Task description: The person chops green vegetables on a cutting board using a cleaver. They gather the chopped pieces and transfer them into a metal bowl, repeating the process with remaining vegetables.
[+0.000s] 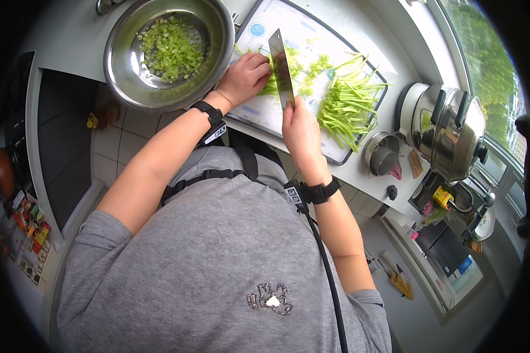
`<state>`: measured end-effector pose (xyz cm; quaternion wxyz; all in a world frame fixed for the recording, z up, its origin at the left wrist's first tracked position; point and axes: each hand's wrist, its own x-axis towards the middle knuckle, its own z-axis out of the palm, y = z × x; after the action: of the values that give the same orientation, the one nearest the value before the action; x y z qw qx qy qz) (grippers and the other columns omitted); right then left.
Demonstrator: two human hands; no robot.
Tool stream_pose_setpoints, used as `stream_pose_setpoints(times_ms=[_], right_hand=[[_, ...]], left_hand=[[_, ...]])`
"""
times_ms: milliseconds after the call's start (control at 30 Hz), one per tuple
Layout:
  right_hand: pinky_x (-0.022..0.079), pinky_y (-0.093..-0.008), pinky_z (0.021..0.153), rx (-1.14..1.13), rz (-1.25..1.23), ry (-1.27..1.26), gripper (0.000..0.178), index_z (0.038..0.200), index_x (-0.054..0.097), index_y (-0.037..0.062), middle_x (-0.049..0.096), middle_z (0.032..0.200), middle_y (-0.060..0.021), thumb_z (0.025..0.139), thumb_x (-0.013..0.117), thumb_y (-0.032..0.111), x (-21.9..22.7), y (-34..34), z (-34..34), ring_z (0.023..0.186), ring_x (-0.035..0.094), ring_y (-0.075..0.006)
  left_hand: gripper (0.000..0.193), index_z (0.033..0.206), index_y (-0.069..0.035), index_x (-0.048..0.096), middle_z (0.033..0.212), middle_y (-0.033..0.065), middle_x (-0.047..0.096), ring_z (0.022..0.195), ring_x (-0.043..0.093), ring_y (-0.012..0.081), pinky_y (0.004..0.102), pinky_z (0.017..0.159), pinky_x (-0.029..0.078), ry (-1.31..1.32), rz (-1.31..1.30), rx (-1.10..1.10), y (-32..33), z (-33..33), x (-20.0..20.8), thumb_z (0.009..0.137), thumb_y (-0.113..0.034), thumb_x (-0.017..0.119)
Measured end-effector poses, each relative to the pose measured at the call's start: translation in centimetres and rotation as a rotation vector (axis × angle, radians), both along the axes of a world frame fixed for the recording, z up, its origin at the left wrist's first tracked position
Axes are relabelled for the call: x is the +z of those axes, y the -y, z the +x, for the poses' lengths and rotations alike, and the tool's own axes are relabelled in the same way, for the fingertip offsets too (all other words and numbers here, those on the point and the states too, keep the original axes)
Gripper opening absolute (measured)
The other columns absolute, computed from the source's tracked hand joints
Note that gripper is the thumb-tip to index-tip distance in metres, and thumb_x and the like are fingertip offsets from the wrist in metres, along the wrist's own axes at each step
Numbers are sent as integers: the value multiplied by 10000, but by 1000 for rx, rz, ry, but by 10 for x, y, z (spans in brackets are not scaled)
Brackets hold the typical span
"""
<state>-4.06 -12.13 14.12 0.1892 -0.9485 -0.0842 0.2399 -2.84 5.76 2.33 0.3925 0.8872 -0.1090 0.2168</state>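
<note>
My right hand (302,130) is closed round the handle of a cleaver (281,67), whose broad blade stands upright over a white cutting board (245,119) with a dark rim. Left of the blade, my left hand (247,76) presses with curled fingers on green celery stalks (271,88), partly hidden under it. Small chopped bits (318,66) lie scattered to the right of the blade. Farther right on the board rests a loose pile of long thin celery stalks (348,103). A steel bowl (116,70) at the left holds chopped green pieces (174,50).
Right of the board stand a small metal pot (383,154) and a large lidded steel pot (460,135) by the window. A small dark lump (391,192) lies near the counter edge. Beyond, a rack area (453,200) holds utensils and dishes. A tap (106,6) shows at top left.
</note>
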Motion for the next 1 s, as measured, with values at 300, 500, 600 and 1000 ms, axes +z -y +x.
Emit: stream_pose_setpoints(times_ms=[300,500,600,1000], right_hand=[[471,-592,682,-86,159,99,228,1085,543,31,649,841,-312,1025,504,247,-33,-13,25,799,614,-523],[497,-595,657,-3,49,90,189,1008,525,58,655,747,-278,1015,502,245,-5,-3,3,733,640,-500],[500,-596,653,6,40,108,191,1021,523,50,655,740,-275,1014,502,240,-16,-14,3,724,641,-499],[509,-581,657,-7,41,82,181,1013,533,45,661,747,-273,1017,501,223,-2,-9,-2,727,651,-484]], left_hand=[[185,958,-79,621,1037,84,622,1013,615,319,406,860,537,0,52,39,0,1,-2,790,-80,700],[171,937,-74,606,1034,98,619,1008,610,326,412,846,537,-35,30,31,1,1,-2,789,-69,691],[167,930,-67,598,1026,101,619,1007,607,324,412,837,537,6,46,32,1,1,-2,787,-67,684],[207,947,-65,579,1024,105,602,992,609,327,424,799,548,-26,46,57,3,0,-4,769,-75,685]])
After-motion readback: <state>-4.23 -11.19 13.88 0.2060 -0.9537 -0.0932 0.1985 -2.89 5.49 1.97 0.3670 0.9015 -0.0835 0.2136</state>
